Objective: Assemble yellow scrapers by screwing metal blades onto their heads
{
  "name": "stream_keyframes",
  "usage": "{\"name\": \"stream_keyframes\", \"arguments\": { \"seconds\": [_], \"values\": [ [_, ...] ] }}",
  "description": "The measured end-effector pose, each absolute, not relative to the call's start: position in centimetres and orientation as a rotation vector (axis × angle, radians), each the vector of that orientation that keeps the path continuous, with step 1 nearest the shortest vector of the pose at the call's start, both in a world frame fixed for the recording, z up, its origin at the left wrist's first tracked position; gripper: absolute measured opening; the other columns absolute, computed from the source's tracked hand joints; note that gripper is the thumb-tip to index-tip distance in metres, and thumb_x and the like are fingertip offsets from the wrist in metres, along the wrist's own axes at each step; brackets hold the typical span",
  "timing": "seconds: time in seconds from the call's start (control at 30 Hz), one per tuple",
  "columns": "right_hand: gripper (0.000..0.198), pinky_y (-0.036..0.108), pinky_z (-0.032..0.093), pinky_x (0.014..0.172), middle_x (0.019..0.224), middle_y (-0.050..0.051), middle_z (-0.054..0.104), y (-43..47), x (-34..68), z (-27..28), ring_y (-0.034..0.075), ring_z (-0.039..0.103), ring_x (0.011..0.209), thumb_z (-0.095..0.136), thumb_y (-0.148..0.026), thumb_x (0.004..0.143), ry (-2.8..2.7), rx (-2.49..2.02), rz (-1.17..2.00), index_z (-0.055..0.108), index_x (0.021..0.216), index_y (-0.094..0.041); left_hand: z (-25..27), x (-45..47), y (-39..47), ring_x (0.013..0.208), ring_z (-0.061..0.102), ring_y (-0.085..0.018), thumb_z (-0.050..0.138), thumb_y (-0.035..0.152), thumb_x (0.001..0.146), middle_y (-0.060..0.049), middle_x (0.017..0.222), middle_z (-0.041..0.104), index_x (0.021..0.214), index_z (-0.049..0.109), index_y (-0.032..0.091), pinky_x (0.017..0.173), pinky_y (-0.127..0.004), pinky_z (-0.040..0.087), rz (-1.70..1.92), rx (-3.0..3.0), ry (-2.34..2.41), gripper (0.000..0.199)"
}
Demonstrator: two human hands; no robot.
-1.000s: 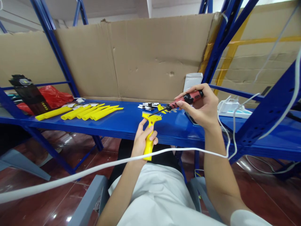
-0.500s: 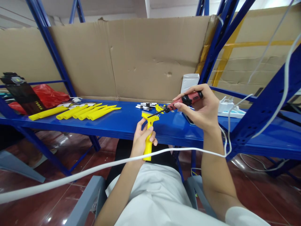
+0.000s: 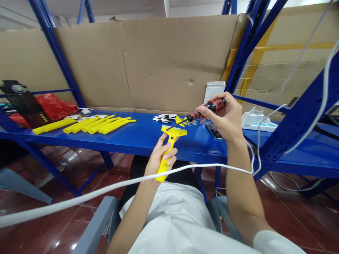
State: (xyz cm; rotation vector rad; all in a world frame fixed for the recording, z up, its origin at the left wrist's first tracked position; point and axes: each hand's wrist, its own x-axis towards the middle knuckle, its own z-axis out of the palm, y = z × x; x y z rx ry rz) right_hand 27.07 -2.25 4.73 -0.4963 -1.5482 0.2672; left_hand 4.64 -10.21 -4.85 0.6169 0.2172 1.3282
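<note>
My left hand [image 3: 161, 158] is wrapped round the handle of a yellow scraper [image 3: 173, 132], its wide head pointing up and away from me. In my right hand [image 3: 225, 114] is a screwdriver [image 3: 194, 115] with a red and black handle, held by the fingers and thumb. Its dark shaft slants down to the left, and the tip meets the left part of the scraper's head. Whether the tip sits in a screw is too small to tell. Behind the head lie small yellow pieces [image 3: 180, 121] and several black-and-white pieces [image 3: 164, 117].
Several yellow handles [image 3: 113, 126] lie in a row on the blue shelf [image 3: 143, 139], left of my hands. A dark bottle [image 3: 28, 106] and a red plastic bag [image 3: 57, 107] stand further left. A phone [image 3: 214, 131] and a power strip [image 3: 261, 124] lie right. A white cable [image 3: 132, 181] crosses before me.
The scraper has tilted, its head shifting slightly right and its handle end left. My right hand has moved slightly left and up, and the screwdriver tip stays at the head's left part.
</note>
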Motion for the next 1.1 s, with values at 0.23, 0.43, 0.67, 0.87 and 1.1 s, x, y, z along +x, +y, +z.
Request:
{"name": "stream_keyframes", "arguments": {
  "seconds": [0.23,0.43,0.67,0.87,1.1],
  "values": [
    [0.050,0.037,0.066,0.058,0.081,-0.003,0.079,-0.3,27.7,4.1,0.022,0.079,0.061,0.103,-0.055,0.082,-1.522,-0.560,0.358,0.067,0.104,-0.029,-3.6,4.6,-11.3,0.056,0.038,0.002,0.063,0.006,0.106,-0.018,0.158,0.067,0.127,0.076,0.022,0.044,-0.006,0.040,1.287,0.493,0.231,0.029],
    [0.046,0.038,0.067,0.058,0.092,0.000,0.081,-0.5,27.7,4.1,0.024,0.082,0.072,0.100,-0.054,0.086,-1.536,-0.497,0.275,0.066,0.107,-0.030,-3.8,4.7,-11.1,0.057,0.041,0.002,0.062,0.003,0.107,-0.020,0.150,0.069,0.124,0.075,0.019,0.047,-0.003,0.042,1.311,0.442,0.205,0.027],
    [0.047,0.039,0.069,0.061,0.093,0.000,0.082,-1.8,27.4,4.5,0.025,0.083,0.077,0.102,-0.053,0.085,-1.598,-0.475,0.206,0.066,0.107,-0.030,-4.1,5.0,-11.1,0.057,0.045,0.001,0.063,0.003,0.105,-0.014,0.141,0.072,0.140,0.065,0.027,0.048,-0.006,0.043,1.364,0.457,0.240,0.043],
    [0.048,0.042,0.072,0.069,0.096,0.001,0.083,-2.3,27.2,4.5,0.027,0.085,0.084,0.101,-0.055,0.086,-1.622,-0.480,0.181,0.065,0.109,-0.031,-4.7,5.1,-10.9,0.059,0.047,0.000,0.068,0.005,0.104,-0.011,0.138,0.073,0.140,0.064,0.028,0.049,-0.008,0.045,1.381,0.513,0.235,0.043],
    [0.047,0.041,0.071,0.068,0.096,0.001,0.082,-4.0,27.1,4.9,0.026,0.084,0.082,0.100,-0.052,0.088,-1.648,-0.471,0.164,0.063,0.108,-0.031,-5.0,5.2,-10.6,0.059,0.046,-0.001,0.076,0.007,0.098,-0.011,0.142,0.072,0.144,0.063,0.030,0.051,-0.011,0.046,1.399,0.576,0.285,0.053]
  ]
}}
